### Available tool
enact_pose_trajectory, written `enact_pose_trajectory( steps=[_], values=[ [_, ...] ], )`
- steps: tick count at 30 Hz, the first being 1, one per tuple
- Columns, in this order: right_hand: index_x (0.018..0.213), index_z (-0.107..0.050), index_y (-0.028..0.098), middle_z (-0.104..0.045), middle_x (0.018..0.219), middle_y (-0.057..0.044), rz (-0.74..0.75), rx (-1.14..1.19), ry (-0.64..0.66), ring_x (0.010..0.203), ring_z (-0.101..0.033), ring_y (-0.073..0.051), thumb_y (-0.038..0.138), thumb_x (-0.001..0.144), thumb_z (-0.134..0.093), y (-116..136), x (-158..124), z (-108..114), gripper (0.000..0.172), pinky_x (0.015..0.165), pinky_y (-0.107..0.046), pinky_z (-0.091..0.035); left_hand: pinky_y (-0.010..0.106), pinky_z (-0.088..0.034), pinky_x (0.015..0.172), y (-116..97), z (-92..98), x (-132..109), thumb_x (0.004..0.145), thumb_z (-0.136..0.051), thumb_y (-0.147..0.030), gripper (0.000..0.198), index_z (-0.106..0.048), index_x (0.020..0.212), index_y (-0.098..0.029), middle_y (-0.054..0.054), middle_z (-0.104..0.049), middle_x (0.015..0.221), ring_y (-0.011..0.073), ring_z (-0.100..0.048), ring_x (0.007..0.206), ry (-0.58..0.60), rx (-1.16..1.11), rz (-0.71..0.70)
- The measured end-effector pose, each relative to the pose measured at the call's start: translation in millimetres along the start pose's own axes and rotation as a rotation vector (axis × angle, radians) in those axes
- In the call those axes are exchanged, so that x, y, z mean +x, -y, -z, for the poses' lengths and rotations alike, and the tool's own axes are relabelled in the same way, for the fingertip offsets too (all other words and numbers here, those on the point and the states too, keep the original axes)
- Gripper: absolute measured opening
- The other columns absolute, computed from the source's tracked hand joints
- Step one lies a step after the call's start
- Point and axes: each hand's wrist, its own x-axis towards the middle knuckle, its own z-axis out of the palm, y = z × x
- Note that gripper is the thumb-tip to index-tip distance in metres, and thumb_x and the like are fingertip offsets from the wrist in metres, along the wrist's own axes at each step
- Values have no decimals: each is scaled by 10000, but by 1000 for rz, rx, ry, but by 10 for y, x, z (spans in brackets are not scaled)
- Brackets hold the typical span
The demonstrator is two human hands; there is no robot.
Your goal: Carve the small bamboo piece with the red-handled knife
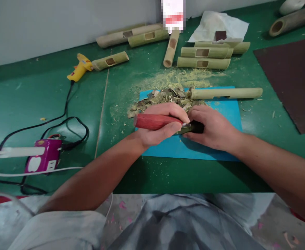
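My left hand (159, 133) is closed round a red-handled tool (153, 121), its metal tip against a dark green bamboo piece (186, 129). My right hand (212, 126) is closed on the right part of that bamboo piece, covering much of it. Both hands meet above a blue mat (191, 149). Just behind them lies a heap of bamboo chips (165, 97). A pale bamboo tube (227, 93) with a notch rests across the mat's back edge.
At the back of the green table (131, 177) lie several notched bamboo tubes (204, 63) and a white paper (209, 26). On the left are a yellow glue gun (81, 67), a purple power adapter (44, 154) and cables. A dark brown sheet (295, 80) lies right.
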Motion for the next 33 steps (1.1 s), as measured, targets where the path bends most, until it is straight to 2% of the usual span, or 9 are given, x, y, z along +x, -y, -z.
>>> enact_pose_trajectory(
  steps=[6, 11, 16, 21, 30, 33],
  values=[
    [877, -598, 242, -625, 877, -40, 12, 3, 3, 826, -534, -223, 323, 889, -741, -3, 0, 1, 164, 762, -372, -386, 346, -661, 768, -69, 17, -17, 1027, -684, -512, 317, -825, 974, -233, 61, -860, 964, 208, -812, 857, 30, 85, 128],
    [867, -588, 244, -627, 881, -44, 2, 9, 2, 833, -536, -226, 309, 873, -738, -2, 4, 3, 163, 760, -371, -388, 334, -667, 787, -22, -6, -21, 998, -712, -424, 220, -814, 924, -243, 39, -859, 946, 195, -816, 863, -24, 71, 121],
    [870, -587, 243, -628, 886, -47, 6, 16, 13, 832, -536, -227, 345, 893, -731, -9, 6, 3, 178, 767, -376, -391, 304, -655, 798, -6, -19, -13, 922, -805, -351, 118, -803, 885, -239, 19, -860, 921, 171, -816, 847, -22, 64, 114],
    [874, -588, 246, -633, 902, -53, -9, 10, 25, 856, -551, -242, 346, 882, -732, -9, 3, 11, 176, 783, -387, -396, 305, -647, 820, -51, -35, 5, 872, -832, -318, 93, -810, 867, -227, 25, -862, 929, 167, -811, 855, -28, 78, 205],
    [876, -570, 253, -647, 917, -57, -32, 0, 42, 878, -556, -245, 330, 874, -734, 12, 8, 25, 181, 786, -389, -413, 335, -669, 806, -20, -57, 8, 880, -814, -289, 63, -798, 845, -239, 24, -855, 909, 176, -799, 837, -64, 76, 200],
    [868, -562, 254, -646, 912, -57, -22, -2, 41, 874, -556, -245, 324, 876, -728, 4, 7, 25, 180, 781, -389, -410, 335, -670, 809, -31, -57, 13, 875, -814, -294, 66, -793, 847, -239, 24, -856, 916, 181, -805, 845, -44, 80, 207]
  ],
)
